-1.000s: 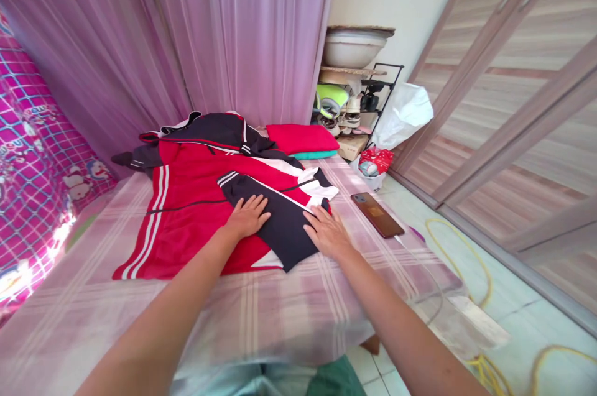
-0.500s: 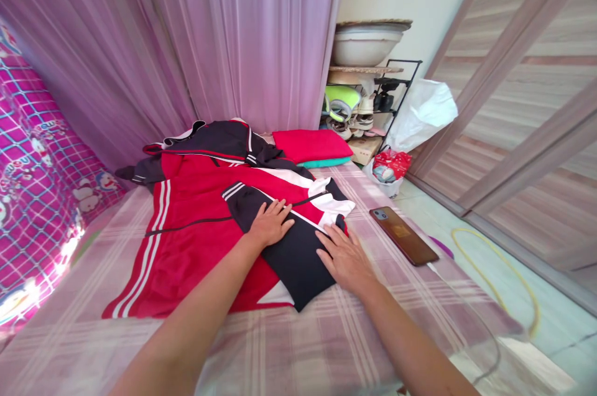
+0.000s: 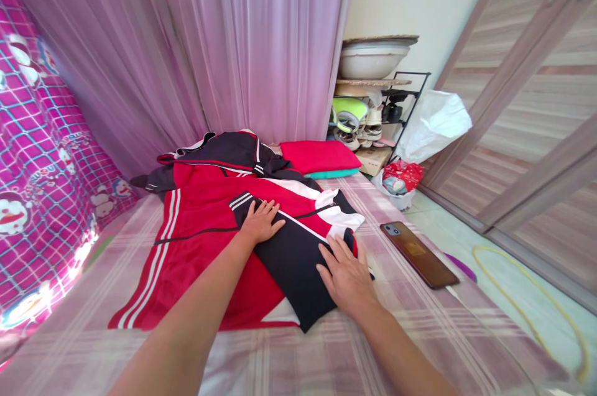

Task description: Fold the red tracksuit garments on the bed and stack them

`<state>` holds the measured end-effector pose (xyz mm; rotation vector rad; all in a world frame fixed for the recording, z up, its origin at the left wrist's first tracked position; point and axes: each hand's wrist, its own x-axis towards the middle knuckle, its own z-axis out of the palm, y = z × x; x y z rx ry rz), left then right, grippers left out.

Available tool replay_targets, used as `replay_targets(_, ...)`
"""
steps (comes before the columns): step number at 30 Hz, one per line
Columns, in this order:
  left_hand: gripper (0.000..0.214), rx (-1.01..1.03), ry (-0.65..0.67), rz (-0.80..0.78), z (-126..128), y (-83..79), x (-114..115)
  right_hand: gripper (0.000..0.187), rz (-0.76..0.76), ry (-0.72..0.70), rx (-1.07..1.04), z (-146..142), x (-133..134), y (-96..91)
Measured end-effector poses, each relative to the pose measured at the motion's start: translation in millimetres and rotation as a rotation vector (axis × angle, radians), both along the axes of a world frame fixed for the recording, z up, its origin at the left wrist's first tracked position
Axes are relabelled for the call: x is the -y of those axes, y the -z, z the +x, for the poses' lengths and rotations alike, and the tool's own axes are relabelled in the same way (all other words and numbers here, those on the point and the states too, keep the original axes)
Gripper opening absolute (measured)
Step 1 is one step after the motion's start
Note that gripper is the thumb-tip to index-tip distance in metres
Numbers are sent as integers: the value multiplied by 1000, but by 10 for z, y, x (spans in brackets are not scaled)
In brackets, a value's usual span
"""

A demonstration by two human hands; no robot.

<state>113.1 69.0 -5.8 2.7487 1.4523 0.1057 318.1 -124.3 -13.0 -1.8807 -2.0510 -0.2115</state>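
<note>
A red, black and white zip jacket (image 3: 200, 259) lies spread on the plaid bedsheet (image 3: 298, 362). One black sleeve (image 3: 293, 271) is folded across its front, its striped cuff pointing up and left. My left hand (image 3: 261, 222) rests on that sleeve close to the cuff, fingers spread and palm down. Flat on the shoulder end of the same sleeve, beside the white collar (image 3: 342, 219), lies my right hand (image 3: 347, 275) with fingers apart. Neither hand grips the cloth.
Behind the jacket lie another dark garment (image 3: 224, 150) and a folded red cloth (image 3: 319, 156) on a teal one. A phone (image 3: 417, 254) with a white cable is at the right. Beyond stand a shoe rack (image 3: 410, 110), a white bag (image 3: 436, 125) and a wardrobe (image 3: 527, 104).
My left hand has slid along the sleeve toward the striped cuff. My right hand stays near the shoulder end. The whole view has shifted slightly, with the scene now lower.
</note>
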Motion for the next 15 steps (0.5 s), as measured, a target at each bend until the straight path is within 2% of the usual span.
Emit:
replay_targets(4, 70, 35, -8, 29, -17, 34, 12, 50, -98, -225, -21, -345, -45, -112)
replay_targets(7, 72, 46, -24, 28, -31, 54, 17, 52, -189, -308, 3, -380, -91, -57)
replay_targets(10, 73, 39, -40, -14, -32, 44, 5, 54, -196, -233, 58, -152, -126, 86)
replay_targets(15, 74, 49, -63, -67, -18, -49, 27, 51, -42, -100, 138, 259, -136, 310)
